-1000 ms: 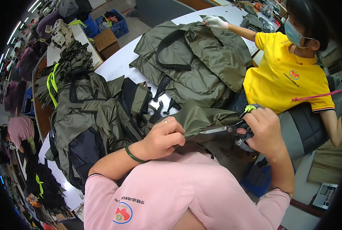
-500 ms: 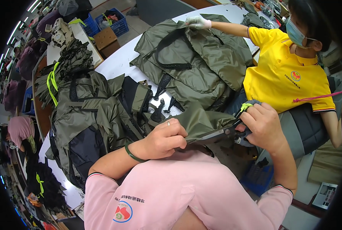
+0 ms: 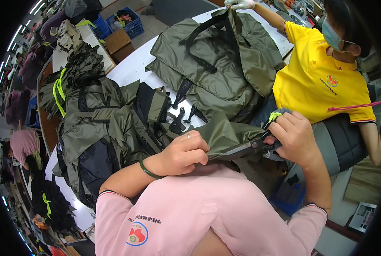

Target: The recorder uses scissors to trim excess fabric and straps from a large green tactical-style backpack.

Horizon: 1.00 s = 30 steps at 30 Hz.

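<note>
My left hand is closed on the edge of an olive-green fabric piece, close to my chest. My right hand grips a pair of scissors by the handles, which are wrapped in cloth with a yellow-green strip on top. The blades point left along the fabric's near edge, toward my left hand. Whether they are cutting into it I cannot tell. Beyond them lies a large olive garment or bag with black mesh straps, lifted at its far edge by a co-worker's gloved hand.
A heap of olive and black sewn pieces covers the white table on the left. Behind it stands a bundle tied with a yellow-green strip. The co-worker in yellow sits at the right. Blue crates stand at the back.
The co-worker's gloved hand has moved farther back, pulling the large olive item's edge up and away. My hands, the scissors and the fabric piece have barely shifted.
</note>
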Each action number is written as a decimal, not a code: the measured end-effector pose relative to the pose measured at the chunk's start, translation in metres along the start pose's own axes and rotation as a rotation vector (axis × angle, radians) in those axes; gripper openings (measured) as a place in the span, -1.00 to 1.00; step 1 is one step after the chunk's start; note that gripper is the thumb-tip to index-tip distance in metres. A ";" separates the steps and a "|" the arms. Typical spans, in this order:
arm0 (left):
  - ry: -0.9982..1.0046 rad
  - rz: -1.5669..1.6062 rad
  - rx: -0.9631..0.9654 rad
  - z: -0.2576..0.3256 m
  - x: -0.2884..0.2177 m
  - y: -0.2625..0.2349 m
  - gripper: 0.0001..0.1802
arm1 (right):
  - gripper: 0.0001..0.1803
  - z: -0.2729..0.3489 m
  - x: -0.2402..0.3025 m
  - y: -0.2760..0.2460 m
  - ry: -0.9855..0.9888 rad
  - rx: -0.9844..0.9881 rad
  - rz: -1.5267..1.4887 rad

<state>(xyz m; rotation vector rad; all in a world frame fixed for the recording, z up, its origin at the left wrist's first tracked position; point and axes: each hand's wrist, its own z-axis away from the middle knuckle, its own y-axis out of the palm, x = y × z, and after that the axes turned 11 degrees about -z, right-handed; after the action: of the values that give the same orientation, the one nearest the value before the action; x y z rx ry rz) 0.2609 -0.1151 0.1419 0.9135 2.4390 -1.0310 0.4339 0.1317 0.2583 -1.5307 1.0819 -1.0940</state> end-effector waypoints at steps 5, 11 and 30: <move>0.003 0.010 0.010 0.000 0.000 -0.001 -0.66 | -0.70 -0.002 0.001 0.002 -0.013 -0.001 -0.020; 0.003 0.024 0.015 0.000 0.000 -0.001 -0.65 | -0.70 -0.003 0.001 0.009 -0.032 -0.011 -0.034; -0.145 0.133 0.010 0.008 0.003 0.004 -0.75 | -0.57 -0.006 0.008 0.026 0.136 -0.102 -0.520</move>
<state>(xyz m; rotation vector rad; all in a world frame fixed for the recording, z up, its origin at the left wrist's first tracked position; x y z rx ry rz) 0.2621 -0.1173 0.1333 0.9558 2.2247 -1.0254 0.4269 0.1180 0.2353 -1.9029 0.8556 -1.5297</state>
